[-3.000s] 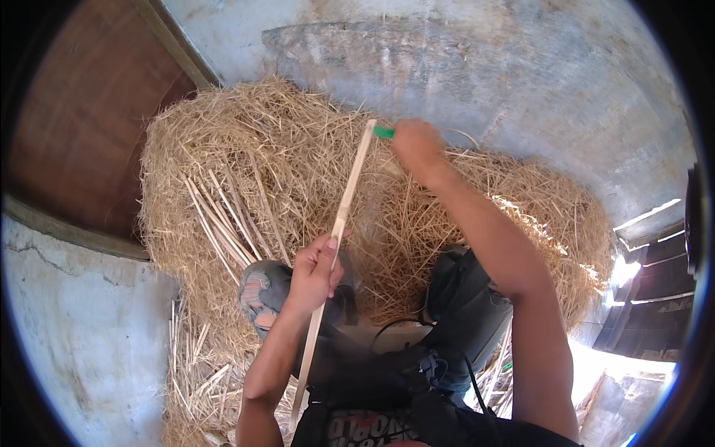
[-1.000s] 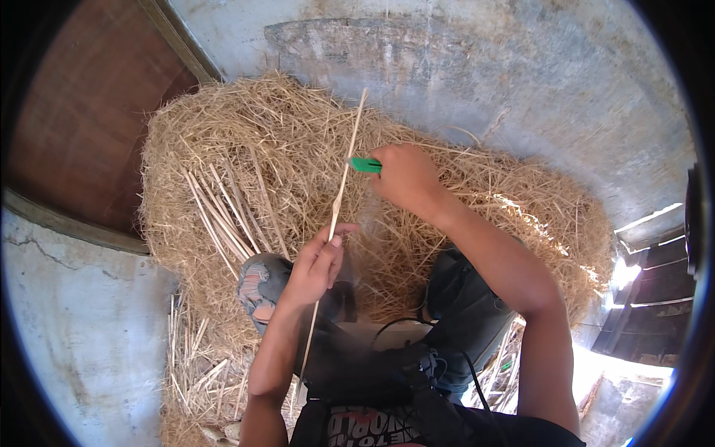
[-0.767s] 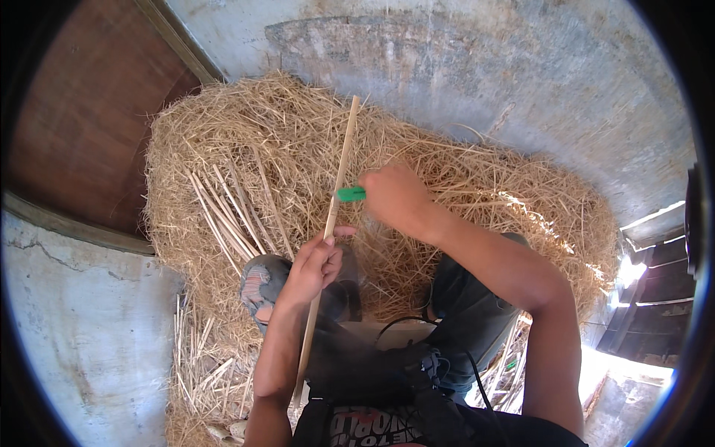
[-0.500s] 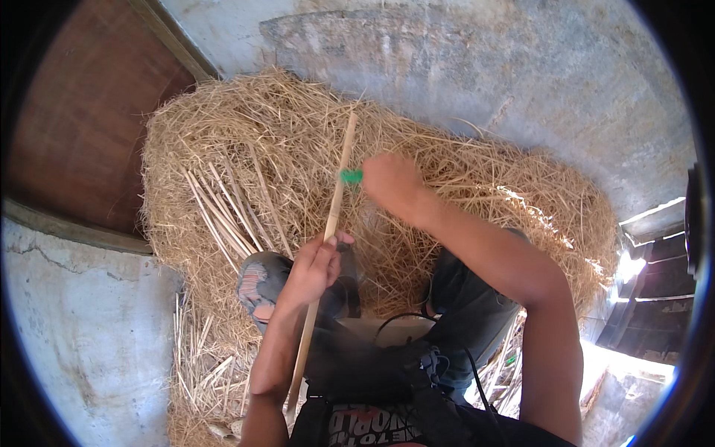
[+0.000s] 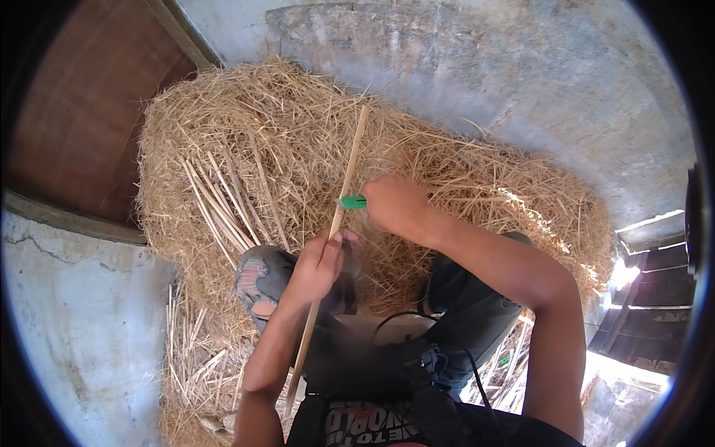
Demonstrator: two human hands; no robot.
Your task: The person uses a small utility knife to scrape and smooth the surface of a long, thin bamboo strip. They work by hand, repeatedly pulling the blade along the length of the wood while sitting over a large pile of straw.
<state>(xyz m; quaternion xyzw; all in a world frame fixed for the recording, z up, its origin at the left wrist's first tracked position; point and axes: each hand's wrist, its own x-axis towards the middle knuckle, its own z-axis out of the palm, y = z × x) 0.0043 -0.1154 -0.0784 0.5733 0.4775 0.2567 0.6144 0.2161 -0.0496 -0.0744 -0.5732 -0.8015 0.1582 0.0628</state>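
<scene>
Head view: the left hand (image 5: 316, 267) is gripping a strip (image 5: 353, 160), fingers curled round it, over the straw (image 5: 223, 112); the right hand (image 5: 398, 208) is clenching a green cutter (image 5: 354, 202) against it. This piece is looking unfinished; other strips (image 5: 217, 205) are lying nearby, whether worked I can't tell. I'm seeing no container in use.

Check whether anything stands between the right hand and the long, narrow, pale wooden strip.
Only the small green tool held in the right hand, its tip apparently at the strip, above the left hand in the picture, which grips that strip. The golden straw heap lies beyond them, not between.
</scene>
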